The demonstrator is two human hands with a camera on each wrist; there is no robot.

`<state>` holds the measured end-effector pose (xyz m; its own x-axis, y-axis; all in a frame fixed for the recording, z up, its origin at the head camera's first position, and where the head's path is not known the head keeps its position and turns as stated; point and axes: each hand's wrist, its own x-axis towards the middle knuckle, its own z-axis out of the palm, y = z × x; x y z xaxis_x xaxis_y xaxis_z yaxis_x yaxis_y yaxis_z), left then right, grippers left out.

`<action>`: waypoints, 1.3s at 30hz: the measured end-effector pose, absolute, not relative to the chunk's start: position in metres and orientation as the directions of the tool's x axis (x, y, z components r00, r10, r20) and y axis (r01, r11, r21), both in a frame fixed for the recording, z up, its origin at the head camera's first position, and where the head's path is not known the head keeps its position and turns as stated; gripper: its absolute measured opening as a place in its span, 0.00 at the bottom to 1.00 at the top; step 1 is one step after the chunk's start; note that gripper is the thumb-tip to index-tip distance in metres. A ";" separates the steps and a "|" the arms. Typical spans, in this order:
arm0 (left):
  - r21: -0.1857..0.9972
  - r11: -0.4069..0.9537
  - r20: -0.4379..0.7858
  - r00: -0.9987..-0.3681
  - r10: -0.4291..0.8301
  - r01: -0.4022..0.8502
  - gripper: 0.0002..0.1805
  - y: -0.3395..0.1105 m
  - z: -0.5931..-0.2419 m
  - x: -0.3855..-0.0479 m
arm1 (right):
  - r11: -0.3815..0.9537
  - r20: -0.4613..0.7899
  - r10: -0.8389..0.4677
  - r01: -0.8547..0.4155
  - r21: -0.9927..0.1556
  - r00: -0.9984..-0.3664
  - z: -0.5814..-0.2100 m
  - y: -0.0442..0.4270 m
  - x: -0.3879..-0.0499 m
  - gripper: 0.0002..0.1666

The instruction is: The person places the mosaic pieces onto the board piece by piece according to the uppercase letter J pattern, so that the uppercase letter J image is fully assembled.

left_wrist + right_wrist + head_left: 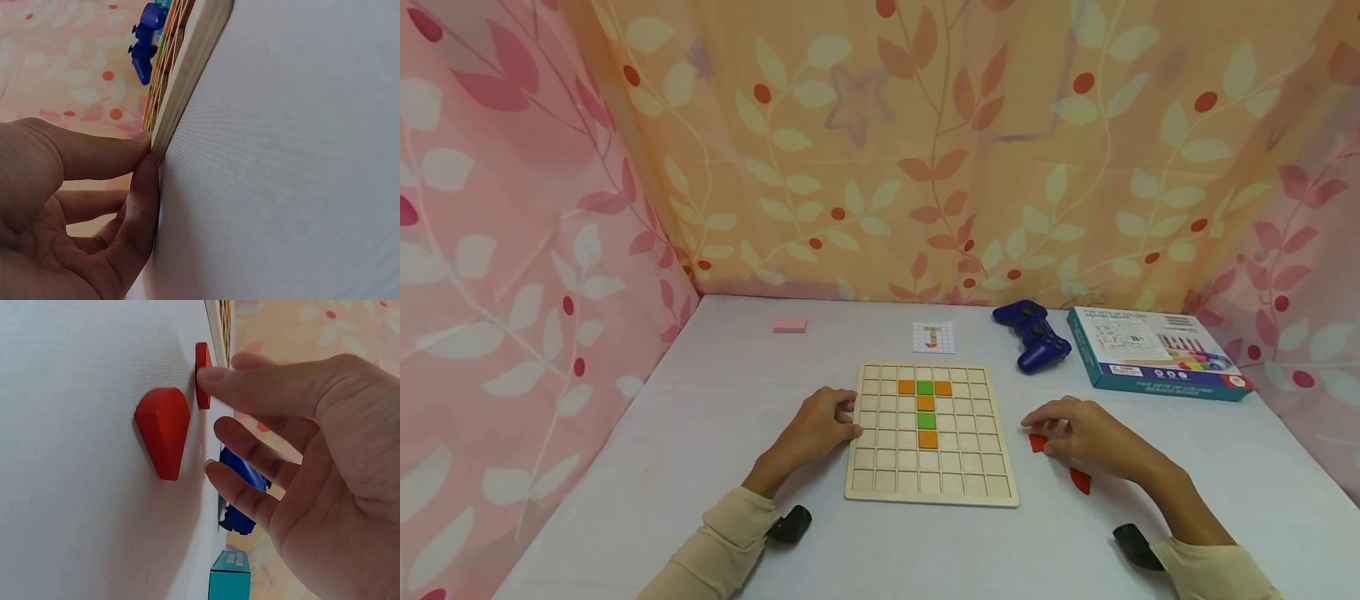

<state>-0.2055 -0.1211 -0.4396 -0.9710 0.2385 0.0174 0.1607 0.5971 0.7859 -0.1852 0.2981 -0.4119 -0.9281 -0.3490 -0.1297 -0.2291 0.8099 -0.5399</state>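
A wooden grid board (887, 483) lies on the table, holding several orange squares (928, 439) and green squares (927, 421) in a T shape. At its left side, my left hand (820, 429) holds the edge with bent thumb and forefinger; the wrist view shows both tips meeting the board's rim (181, 87). My right hand (1090, 433) hovers right of the board, thumb against a red piece (203, 375) on the table, forefinger apart beyond it. Nearer lies a second red piece (164, 431), rounded at one end and narrowing at the other, untouched.
Behind the board lies a small pattern card (933, 337). A blue game controller (1033, 336) and a flat teal-edged box (1157, 350) sit at the back right. A pink block (790, 324) is at the back left. Patterned cloth (880, 167) hangs around the table.
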 end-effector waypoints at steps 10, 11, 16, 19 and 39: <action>0.791 0.595 -0.002 -0.972 0.235 0.142 0.33 -0.120 -0.441 -0.206 | 0.841 -0.156 -0.352 -0.239 -0.485 -0.923 -0.412 0.298 -0.185 0.11; 0.790 0.596 -0.001 -0.972 0.236 0.144 0.33 -0.120 -0.441 -0.206 | 0.841 -0.153 -0.355 -0.243 -0.484 -0.922 -0.412 0.298 -0.185 0.11; 0.790 0.596 -0.001 -0.971 0.239 0.146 0.33 -0.120 -0.440 -0.206 | 0.832 -0.128 -0.371 -0.267 -0.487 -0.920 -0.412 0.292 -0.185 0.11; 0.791 0.594 0.000 -0.971 0.241 0.148 0.33 -0.120 -0.440 -0.206 | 0.812 -0.103 -0.393 -0.292 -0.506 -0.914 -0.411 0.285 -0.185 0.12; 0.790 0.595 0.002 -0.971 0.240 0.148 0.33 -0.121 -0.442 -0.207 | 0.644 -0.001 -0.646 -0.544 -0.538 -0.763 -0.412 0.188 -0.194 0.11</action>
<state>-0.2070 -0.1213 -0.4420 -0.9709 0.2396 0.0016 0.1482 0.5955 0.7896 -0.1940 0.1884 -0.4115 -0.7632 -0.6462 -0.0010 -0.5443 0.6437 -0.5380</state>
